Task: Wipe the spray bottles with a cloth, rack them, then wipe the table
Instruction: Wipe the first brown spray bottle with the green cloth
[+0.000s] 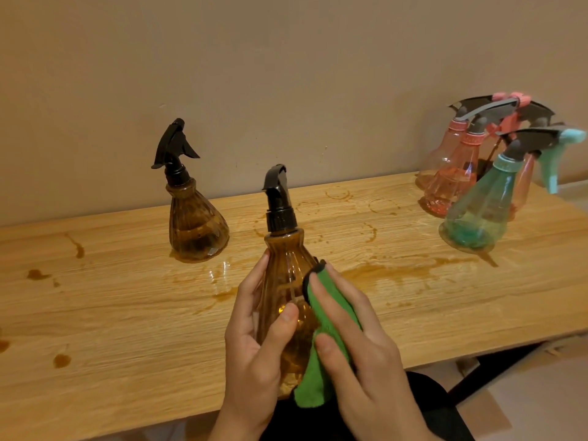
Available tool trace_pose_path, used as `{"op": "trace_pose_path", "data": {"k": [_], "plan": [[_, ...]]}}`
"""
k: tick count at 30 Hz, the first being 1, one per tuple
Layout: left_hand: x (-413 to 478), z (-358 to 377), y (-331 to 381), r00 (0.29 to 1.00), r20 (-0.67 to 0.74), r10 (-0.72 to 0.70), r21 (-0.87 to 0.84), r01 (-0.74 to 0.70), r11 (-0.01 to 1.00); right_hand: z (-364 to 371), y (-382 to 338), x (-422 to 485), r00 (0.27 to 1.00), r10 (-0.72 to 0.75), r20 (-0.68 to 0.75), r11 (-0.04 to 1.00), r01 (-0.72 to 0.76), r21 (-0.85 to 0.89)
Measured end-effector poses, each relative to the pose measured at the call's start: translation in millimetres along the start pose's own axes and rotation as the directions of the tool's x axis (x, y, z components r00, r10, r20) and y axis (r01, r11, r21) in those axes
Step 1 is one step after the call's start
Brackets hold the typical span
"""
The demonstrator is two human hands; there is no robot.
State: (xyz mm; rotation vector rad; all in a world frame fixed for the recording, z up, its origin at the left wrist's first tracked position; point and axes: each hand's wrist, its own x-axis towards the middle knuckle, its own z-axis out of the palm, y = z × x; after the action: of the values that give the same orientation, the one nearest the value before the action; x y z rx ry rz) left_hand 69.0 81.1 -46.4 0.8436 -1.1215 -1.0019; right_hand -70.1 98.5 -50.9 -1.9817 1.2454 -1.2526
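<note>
— Which step is this?
— Wiping. The left hand [254, 338] grips the amber spray bottle [286, 300] above the table's [127, 313] near edge; the right hand [359, 351] presses the green cloth [321, 313] against its side.
— Next?
— Probably turning the bottle to reach unwiped faces, then racking it among the hanging bottles [477, 173].

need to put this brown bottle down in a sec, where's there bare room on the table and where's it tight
Widest bare patch: the near-left table, between the standing brown bottle and the front edge, with only small drips. The back middle, between that bottle and the pink bottles, is open but ring-marked. Centre right holds a brown puddle. The far right is crowded around the teal bottle.
</note>
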Motion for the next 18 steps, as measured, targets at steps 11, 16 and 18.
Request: {"op": "trace_pose_path", "data": {"k": [11,16,18], "plan": [[3.1,0.2,2.1,0.995,0.09,-0.043,-0.002,0.043,0.999,-11.3,-6.6,23.0,0.999,0.037,-0.014,0.995,-0.036,0.093],[2.4,-0.9,0.1,0.997,-0.014,-0.075,-0.121,0.073,0.99,4.5,-0.7,-11.2,0.996,0.001,-0.088,1.0,-0.001,0.001],[1.9,-0.9,-0.1,0.996,-0.031,-0.089,-0.144,0.084,0.986,8.7,0.6,-19.6,0.991,0.032,-0.129,0.999,-0.031,0.012]]}}
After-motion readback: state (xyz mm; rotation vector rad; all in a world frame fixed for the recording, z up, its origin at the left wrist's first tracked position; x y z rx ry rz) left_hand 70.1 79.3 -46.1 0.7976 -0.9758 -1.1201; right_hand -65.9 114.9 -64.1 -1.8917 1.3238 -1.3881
